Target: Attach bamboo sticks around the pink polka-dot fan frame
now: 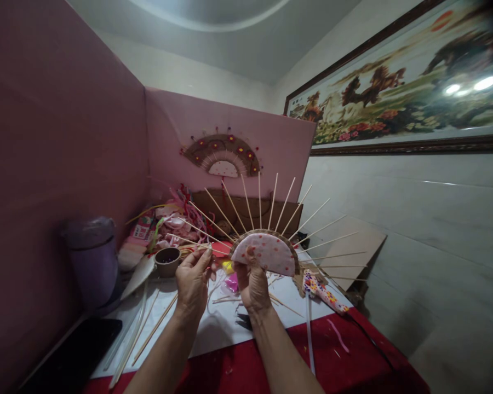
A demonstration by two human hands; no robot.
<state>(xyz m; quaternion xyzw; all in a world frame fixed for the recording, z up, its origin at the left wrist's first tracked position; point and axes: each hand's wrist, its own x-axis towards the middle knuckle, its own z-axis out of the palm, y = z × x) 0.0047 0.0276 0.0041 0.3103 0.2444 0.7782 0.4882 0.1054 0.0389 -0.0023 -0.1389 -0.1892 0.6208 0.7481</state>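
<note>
My right hand (252, 284) grips a half-round fan base (267, 253) by its lower edge, the thumb across its front. The base is covered in white cloth with red dots and has a brown rim. Thin wooden sticks (246, 202) spread out from that rim like rays. On the left side, my left hand (194, 279) has its thumb and fingers pinched together at one of the lowest sticks; the exact contact is small and partly hidden. Behind, a decorated fan (224, 156) with red and yellow flowers hangs on the pink panel (168, 117).
A purple tumbler (91, 265), a black phone (78, 353) and a brown cup (167, 262) stand or lie at left. Loose sticks and clear glue sticks (133, 334) lie on white paper (219, 342). A flower-patterned glue gun (324, 294) rests at right, its cord trailing over red cloth (378, 350).
</note>
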